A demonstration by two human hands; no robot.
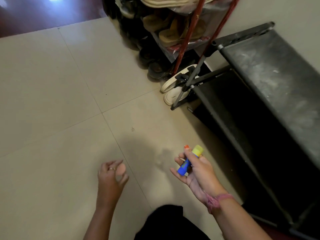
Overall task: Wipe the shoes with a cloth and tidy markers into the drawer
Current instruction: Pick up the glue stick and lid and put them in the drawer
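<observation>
My right hand [194, 170] grips a short blue marker [184, 168] with a yellow cap [198, 150], held above the tiled floor near the black rack. My left hand [112, 175] hovers low over the floor with its fingers loosely curled and nothing in it. A pair of white sandals [174, 87] lies on the floor under the rack's leg. Brown sandals [173, 32] sit on a shelf of the red-framed shoe stand. No cloth or drawer shows in view.
A black fabric rack with grey metal tubes [259, 104] fills the right side. The red-framed shoe stand [188, 37] holds several sandals at the top centre, dark shoes [152, 63] beside it. Beige floor tiles [60, 101] spread to the left. My dark-clothed knee [166, 224] is at the bottom.
</observation>
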